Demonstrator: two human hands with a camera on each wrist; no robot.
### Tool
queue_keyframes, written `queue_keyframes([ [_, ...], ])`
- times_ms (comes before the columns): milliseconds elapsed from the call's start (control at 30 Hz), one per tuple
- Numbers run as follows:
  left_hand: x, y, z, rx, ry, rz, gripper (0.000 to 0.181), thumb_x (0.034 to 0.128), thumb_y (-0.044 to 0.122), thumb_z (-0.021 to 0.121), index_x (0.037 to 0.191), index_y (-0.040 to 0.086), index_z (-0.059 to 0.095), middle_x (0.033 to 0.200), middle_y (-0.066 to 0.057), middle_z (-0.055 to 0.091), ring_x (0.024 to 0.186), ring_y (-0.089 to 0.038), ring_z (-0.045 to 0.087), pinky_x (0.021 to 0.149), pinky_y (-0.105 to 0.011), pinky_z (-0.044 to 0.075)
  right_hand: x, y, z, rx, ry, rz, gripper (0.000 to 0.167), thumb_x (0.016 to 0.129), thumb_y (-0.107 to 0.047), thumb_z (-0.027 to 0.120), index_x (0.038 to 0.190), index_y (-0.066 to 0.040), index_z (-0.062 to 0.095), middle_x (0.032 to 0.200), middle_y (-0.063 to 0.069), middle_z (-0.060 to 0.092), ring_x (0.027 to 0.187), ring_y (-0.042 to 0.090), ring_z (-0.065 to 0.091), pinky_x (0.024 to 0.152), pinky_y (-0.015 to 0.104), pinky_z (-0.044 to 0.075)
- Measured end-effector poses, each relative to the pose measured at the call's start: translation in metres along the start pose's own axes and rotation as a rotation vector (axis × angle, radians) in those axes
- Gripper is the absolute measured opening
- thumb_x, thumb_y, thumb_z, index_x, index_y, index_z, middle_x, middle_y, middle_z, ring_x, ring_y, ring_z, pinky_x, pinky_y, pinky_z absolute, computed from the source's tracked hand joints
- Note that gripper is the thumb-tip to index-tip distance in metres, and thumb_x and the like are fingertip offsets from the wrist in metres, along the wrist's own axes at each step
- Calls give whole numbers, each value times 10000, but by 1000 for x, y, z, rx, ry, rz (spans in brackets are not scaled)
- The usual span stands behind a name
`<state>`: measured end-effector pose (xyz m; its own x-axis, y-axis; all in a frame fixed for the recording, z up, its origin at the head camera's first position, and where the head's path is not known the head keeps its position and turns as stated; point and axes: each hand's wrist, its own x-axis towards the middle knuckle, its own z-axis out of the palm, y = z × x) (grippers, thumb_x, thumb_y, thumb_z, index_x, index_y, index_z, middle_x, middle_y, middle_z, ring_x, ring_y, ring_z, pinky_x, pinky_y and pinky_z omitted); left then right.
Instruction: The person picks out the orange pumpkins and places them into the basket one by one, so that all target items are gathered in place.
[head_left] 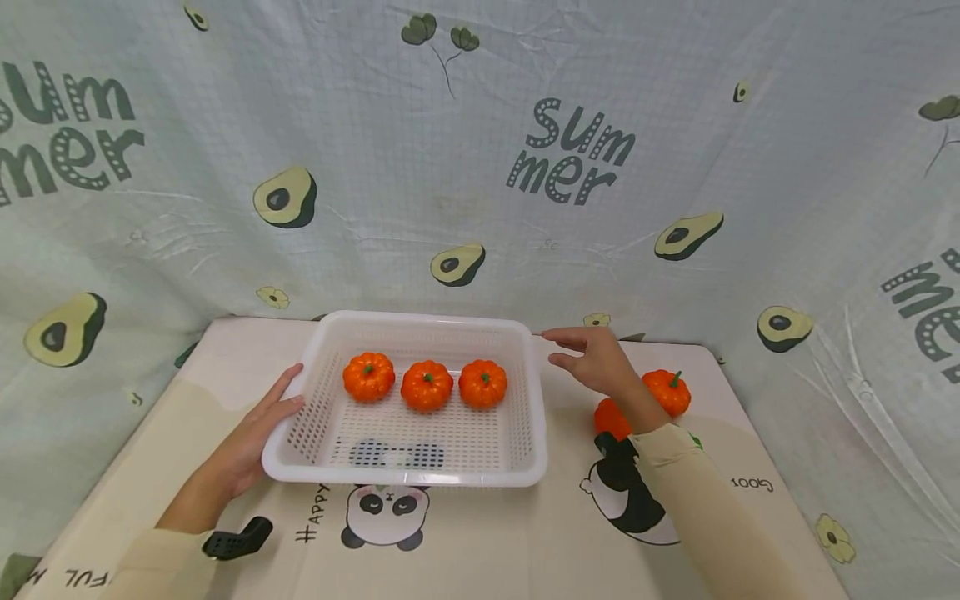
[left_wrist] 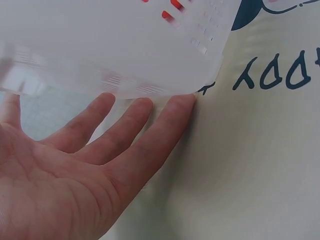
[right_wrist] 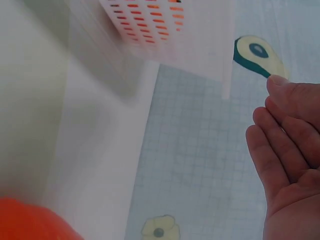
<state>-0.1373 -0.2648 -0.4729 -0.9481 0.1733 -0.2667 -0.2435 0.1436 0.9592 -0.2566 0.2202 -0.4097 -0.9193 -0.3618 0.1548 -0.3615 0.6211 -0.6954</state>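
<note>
A white perforated plastic basket (head_left: pixel 408 482) stands on the table with three small orange pumpkins (head_left: pixel 427 386) in a row inside it. My left hand (head_left: pixel 251 437) is at the basket's left side, its extended fingertips touching the wall near the bottom in the left wrist view. Just beyond the right rim, my right hand (head_left: pixel 592 358) hovers apart from the basket with loosely bent fingers and nothing in them. Beside and partly behind my right forearm lie an orange pumpkin (head_left: pixel 670 392) and another orange one (head_left: pixel 611 418), the latter mostly covered by the arm.
A pale tablecloth (head_left: pixel 465 558) with panda prints covers the table. Behind and at both sides hangs a light curtain (head_left: pixel 480 150) printed with avocados. A small green piece (head_left: pixel 697 441) shows past the right sleeve. A black device (head_left: pixel 238 540) is at the left wrist.
</note>
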Motion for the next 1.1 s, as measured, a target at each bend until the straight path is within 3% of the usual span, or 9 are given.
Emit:
queue_keyframes([
  [333,-2,-2,0,2,6,5,683,1114,471,363,1652,457,-57,1754,-196,50,1415,-429,373,948,-385,556,-10,9,-17,26,40,52,351,946,-77,747,1297,-74,735,1321,167,727,1256,374,675,998,526,571],
  [567,-2,-3,1,-8,2,-6,687,1116,463,357,1655,443,-69,1756,-197,34,1453,-474,327,939,-378,547,-22,16,-32,57,47,166,392,971,-122,729,1362,-127,702,1400,144,688,1350,373,612,1054,538,532],
  [1100,-2,0,1,10,12,7,687,1108,487,365,1657,443,-45,1755,-194,45,1433,-454,346,943,-386,554,-41,36,-56,-9,118,238,380,982,-141,720,1359,-94,697,1388,192,684,1306,410,635,1051,529,531],
])
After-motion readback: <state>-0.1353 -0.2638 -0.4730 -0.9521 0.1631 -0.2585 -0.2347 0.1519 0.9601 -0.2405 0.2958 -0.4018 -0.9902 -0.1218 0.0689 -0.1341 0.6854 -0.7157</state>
